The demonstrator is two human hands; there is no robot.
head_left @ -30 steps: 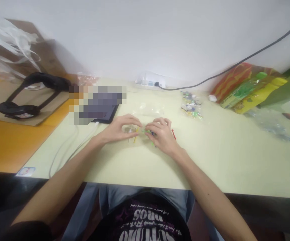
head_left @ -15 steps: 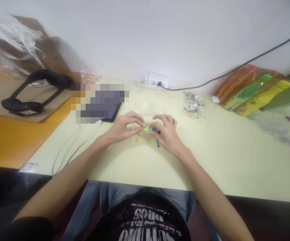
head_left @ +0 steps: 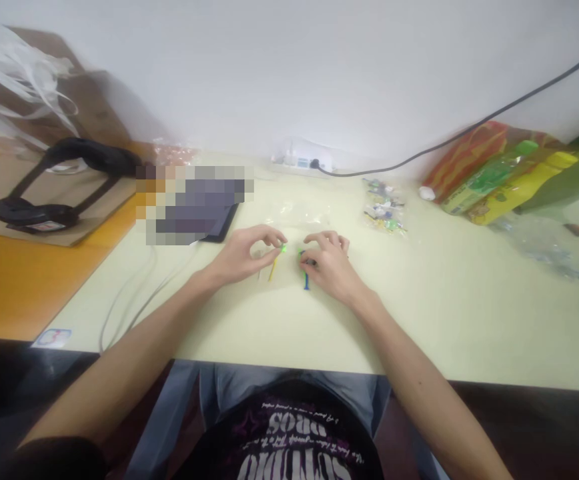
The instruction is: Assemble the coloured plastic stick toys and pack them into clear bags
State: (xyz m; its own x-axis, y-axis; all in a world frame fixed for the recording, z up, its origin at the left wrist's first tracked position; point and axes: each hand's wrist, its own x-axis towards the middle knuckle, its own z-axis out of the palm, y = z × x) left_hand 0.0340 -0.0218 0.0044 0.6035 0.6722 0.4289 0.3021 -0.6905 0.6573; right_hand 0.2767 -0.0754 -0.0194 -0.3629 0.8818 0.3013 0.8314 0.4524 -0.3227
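Observation:
Between the thumb and fingers of my left hand (head_left: 249, 253) is a small bright green piece (head_left: 283, 249), too small to name. A thin yellow stick-like piece (head_left: 272, 269) lies just below those fingertips, with a pale thin piece beside it. My right hand (head_left: 330, 263) is over the table to the right, thumb and index finger pinched at a small dark blue piece partly hidden by the fingers. A blue stick-like piece (head_left: 306, 280) with a flared end points toward me under that hand.
Behind the hands lies a clear plastic bag (head_left: 297, 212). Packets of small coloured parts (head_left: 384, 208) are further right. A tablet (head_left: 222, 223) is at left, with white cables before it. Bottles (head_left: 524, 187), a power strip (head_left: 302, 161) and a black frame-like device (head_left: 64, 183) stand around.
My hands have moved slightly apart, the green piece staying at the left fingertips. The blue stick under my right hand has shifted left and stands straighter. The whole view has shifted slightly.

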